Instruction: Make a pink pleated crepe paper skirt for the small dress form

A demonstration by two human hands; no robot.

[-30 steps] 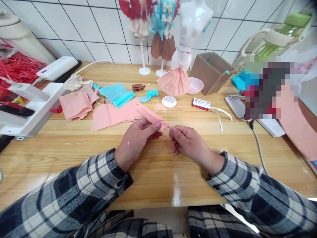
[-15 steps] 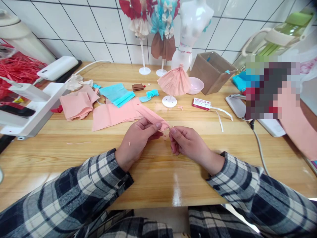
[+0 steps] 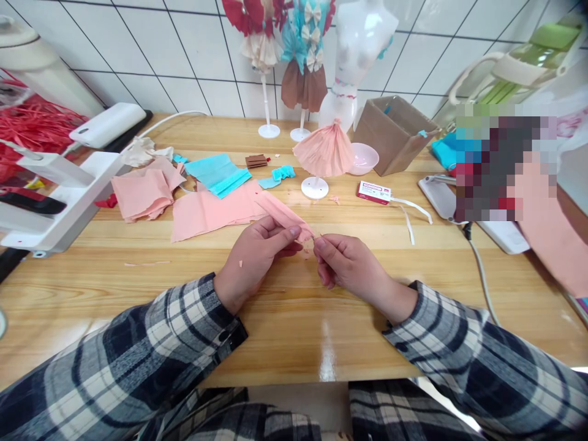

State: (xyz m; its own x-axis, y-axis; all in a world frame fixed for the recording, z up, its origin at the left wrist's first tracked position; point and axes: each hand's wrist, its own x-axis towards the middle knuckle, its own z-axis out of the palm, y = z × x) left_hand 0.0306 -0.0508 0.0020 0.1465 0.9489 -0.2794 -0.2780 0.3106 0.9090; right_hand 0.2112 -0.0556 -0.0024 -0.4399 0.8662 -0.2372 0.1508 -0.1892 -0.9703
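Observation:
A folded strip of pink crepe paper [image 3: 285,215] slants down to the right over the wooden table [image 3: 184,331]. My left hand [image 3: 260,257] pinches its lower end between thumb and fingers. Just beyond that end, my right hand [image 3: 344,260] is closed in a pinch at the strip's tip, on something thin that is too small to make out. Small pink scraps lie below the strip. A larger pink sheet [image 3: 211,211] lies behind my left hand, partly under a blue sheet [image 3: 219,173].
A small white mannequin [image 3: 362,49] with a pink paper skirt [image 3: 324,150] stands at the back. Near it are a pink bowl [image 3: 364,158], a brown box [image 3: 392,135] and a small red-and-white box [image 3: 374,192]. A white power strip [image 3: 68,202] is at the left.
Both hands stay almost in place. The pink strip has shifted very slightly near its upper end, and my right fingers have barely moved.

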